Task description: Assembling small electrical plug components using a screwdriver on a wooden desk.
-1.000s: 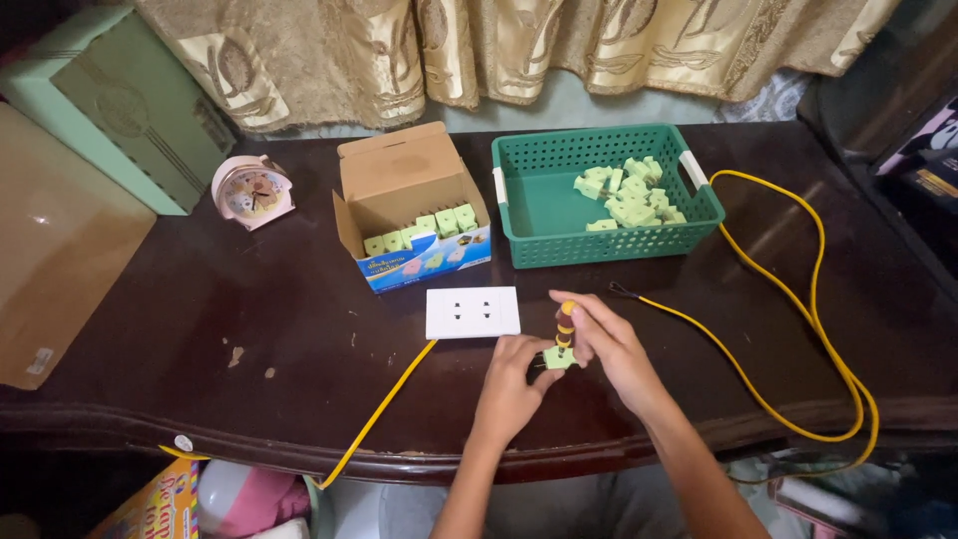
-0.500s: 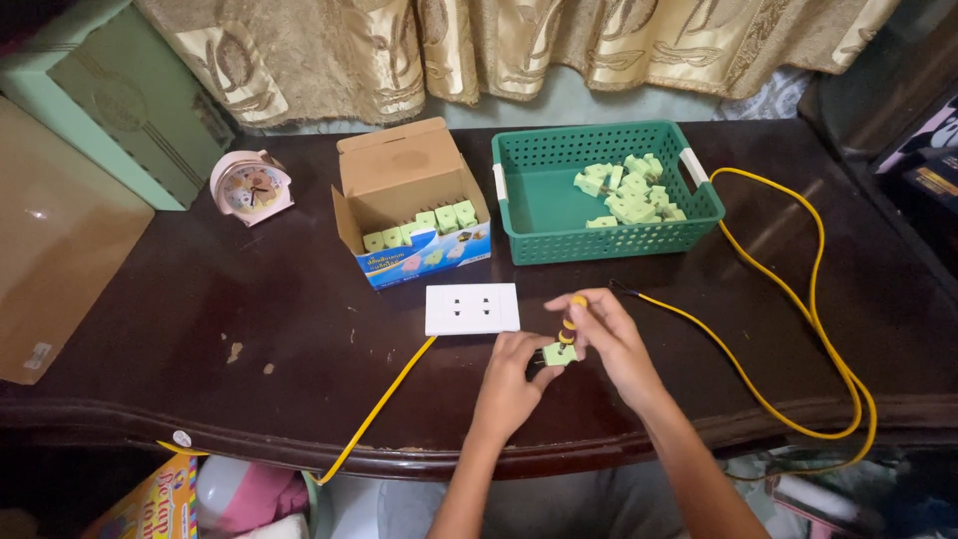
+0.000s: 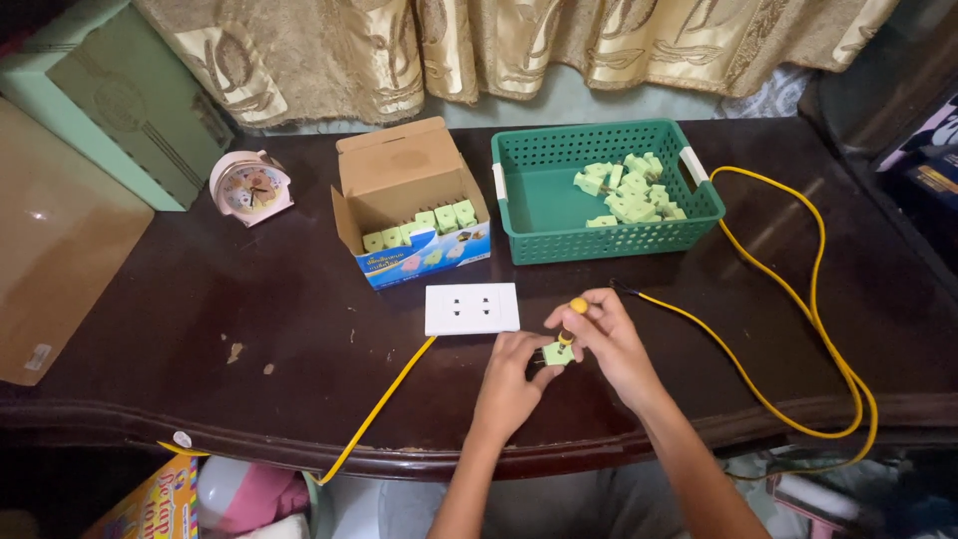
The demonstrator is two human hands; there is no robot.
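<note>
On dark wooden table before curtains, left hand pinching green plug, right hand's grip seemingly around screwdriver.

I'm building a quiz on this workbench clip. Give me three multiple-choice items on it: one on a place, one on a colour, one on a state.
1. Where does the white socket plate lie?
A. on the table in front of the cardboard box
B. inside the basket
C. on the clock

2. What colour is the basket?
A. red
B. green
C. white

3. How is the cardboard box?
A. taped shut
C. flattened
B. open, with green plugs inside

Answers:
1 A: the plate rests flat on the dark table, nearer the person than the box.
2 B: its mesh walls are green.
3 B: the lid flap stands up and a row of pale green plugs shows.

The left hand holds a small green plug; the right hand holds a yellow-handled screwdriver to it.
</note>
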